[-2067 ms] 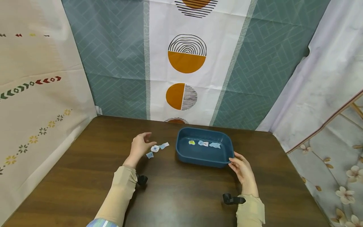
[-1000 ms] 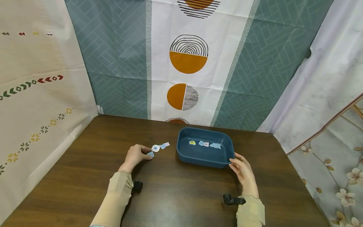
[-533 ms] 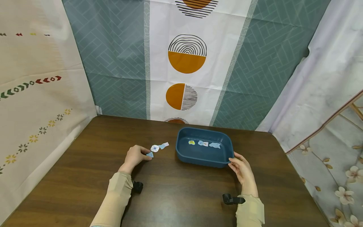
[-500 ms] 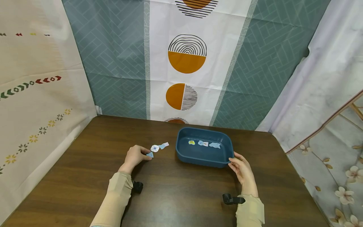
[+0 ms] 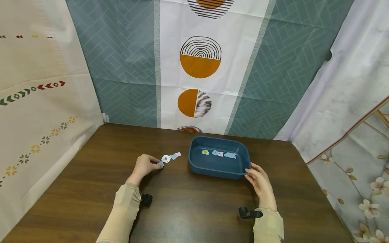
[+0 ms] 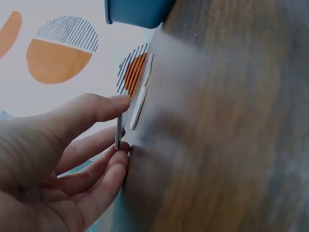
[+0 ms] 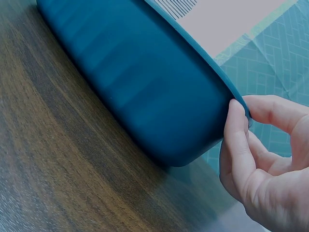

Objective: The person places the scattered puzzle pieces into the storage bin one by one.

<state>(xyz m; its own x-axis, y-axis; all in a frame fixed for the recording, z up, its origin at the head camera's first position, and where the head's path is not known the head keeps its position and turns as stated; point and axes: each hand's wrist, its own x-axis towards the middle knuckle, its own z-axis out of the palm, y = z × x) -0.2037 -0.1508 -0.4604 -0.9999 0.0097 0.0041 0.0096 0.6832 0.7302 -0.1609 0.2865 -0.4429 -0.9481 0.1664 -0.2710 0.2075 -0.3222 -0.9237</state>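
Note:
My left hand (image 5: 144, 165) pinches a thin light-blue puzzle piece (image 5: 160, 163) between thumb and fingertips. In the left wrist view that puzzle piece (image 6: 120, 126) is seen edge-on, tilted close over the table. Just beyond it lie a white round piece with a blue star (image 5: 166, 159) and a blue-and-white piece (image 5: 175, 155), end to end. My right hand (image 5: 259, 180) grips the near right corner of a dark blue tray (image 5: 215, 173), thumb and fingers on either side of the rim, as the right wrist view shows.
Inside the tray lie a small yellow-green piece (image 5: 205, 152), a blue-and-white piece with a red mark (image 5: 217, 153) and a pale blue irregular piece (image 5: 230, 155). The brown wooden table (image 5: 194, 209) meets a patterned curtain (image 5: 127, 101) at the back.
My left hand has come down and nearer to me, onto the light-blue piece, which is now pinched and tipped up a little. My right hand and the tray have stayed still.

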